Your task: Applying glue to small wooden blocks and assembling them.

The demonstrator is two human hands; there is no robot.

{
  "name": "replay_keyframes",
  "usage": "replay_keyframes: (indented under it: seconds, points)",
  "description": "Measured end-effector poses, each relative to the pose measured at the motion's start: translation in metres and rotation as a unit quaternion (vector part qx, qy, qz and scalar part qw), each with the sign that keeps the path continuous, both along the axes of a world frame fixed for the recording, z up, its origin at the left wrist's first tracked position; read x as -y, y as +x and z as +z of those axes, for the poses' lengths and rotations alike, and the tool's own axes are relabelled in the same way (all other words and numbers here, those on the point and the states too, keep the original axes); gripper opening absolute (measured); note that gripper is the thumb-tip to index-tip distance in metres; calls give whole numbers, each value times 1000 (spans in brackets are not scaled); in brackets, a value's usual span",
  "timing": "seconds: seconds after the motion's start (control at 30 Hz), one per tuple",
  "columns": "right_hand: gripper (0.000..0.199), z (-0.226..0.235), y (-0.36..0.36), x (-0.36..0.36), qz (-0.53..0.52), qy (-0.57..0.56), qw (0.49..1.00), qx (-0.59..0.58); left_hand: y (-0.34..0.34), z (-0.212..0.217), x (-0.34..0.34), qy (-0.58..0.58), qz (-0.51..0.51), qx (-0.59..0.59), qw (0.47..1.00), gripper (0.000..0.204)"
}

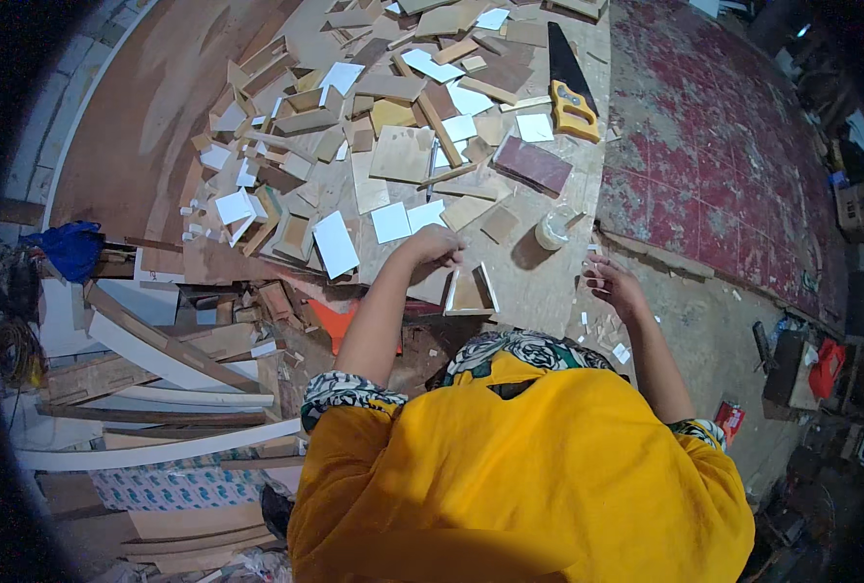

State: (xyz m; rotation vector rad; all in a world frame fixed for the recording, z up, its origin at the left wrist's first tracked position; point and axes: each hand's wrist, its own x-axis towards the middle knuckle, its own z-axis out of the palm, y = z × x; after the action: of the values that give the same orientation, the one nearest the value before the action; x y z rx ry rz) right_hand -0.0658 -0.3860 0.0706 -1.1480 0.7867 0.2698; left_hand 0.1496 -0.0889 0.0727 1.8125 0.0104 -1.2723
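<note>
My left hand (437,247) hovers over the near part of the worktable, its fingers curled together. Whether anything is between them is hidden. Just to its right and nearer me is a small open wooden frame (473,309) with white edges, made of thin strips. My right hand (615,285) is off the table's right edge, fingers apart and holding nothing. Between the hands, farther away, stands a small round tub (552,231) with a stick (576,220) leaning on its rim. White rectangular pieces (391,223) lie just beyond my left hand.
Wood offcuts (403,154) and little box-like pieces (306,112) crowd the table's middle and far side. A handsaw (574,105) with a yellow handle lies near the right edge, beyond a dark red block (532,164). Long boards (160,350) are stacked at the left.
</note>
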Motion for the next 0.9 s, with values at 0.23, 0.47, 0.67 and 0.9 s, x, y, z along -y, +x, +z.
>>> replay_keyframes:
  seconds: [0.23, 0.47, 0.67, 0.9]
  points:
    - [30, -2, 18, 4, -3, -43, 999, -3, 11, -13, -22, -58, 93, 365, 924, 32]
    - [48, -22, 41, -10, -48, -80, 995, -22, -45, -7, -62, 63, 214, 519, 825, 35]
    - [31, -42, 48, -7, -43, 73, 995, -61, -77, -35, -90, 191, 89, 612, 762, 45]
    - [59, -13, 30, -6, 67, -50, 996, -28, -58, -12, -55, 246, 46, 586, 771, 57]
